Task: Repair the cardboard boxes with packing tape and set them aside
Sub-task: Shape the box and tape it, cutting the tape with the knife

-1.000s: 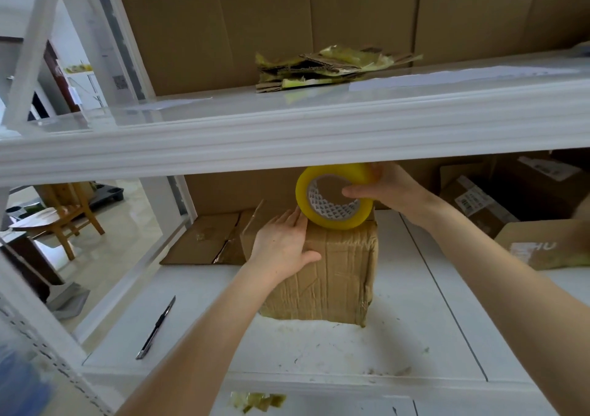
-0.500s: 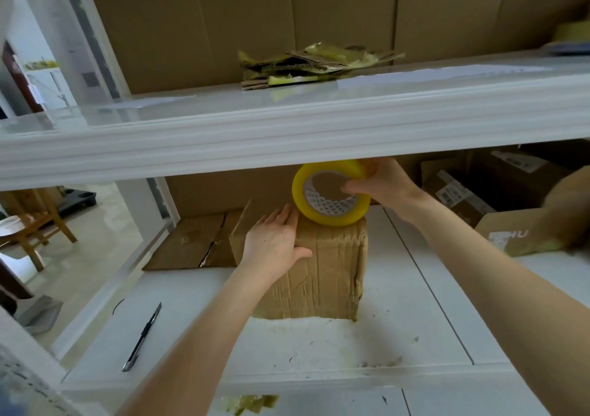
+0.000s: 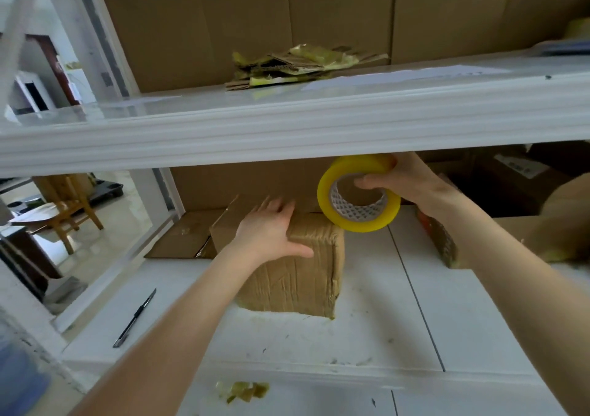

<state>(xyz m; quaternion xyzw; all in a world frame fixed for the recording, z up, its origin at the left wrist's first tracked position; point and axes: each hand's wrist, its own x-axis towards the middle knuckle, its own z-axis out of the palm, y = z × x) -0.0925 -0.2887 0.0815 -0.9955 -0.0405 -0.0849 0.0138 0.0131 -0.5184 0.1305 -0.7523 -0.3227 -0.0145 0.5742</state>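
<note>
1. On the lower shelf (image 3: 447,288), the box (image 3: 297,275) sits under the flat left hand (image 3: 268,230), fingers straight on its top, thumb on the front.
2. Right hand (image 3: 412,179) grips the tape (image 3: 360,222), thumb through the core, at the box's right rear corner.
3. Best to pull the tape taut and smooth it flat.
4. Box looks creased, tape-wrapped, right edge split.

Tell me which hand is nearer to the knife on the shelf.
Left. The left hand rests flat on the box, up and to the right of the knife. The right hand grips the tape roll farther right, beyond the box.
</note>
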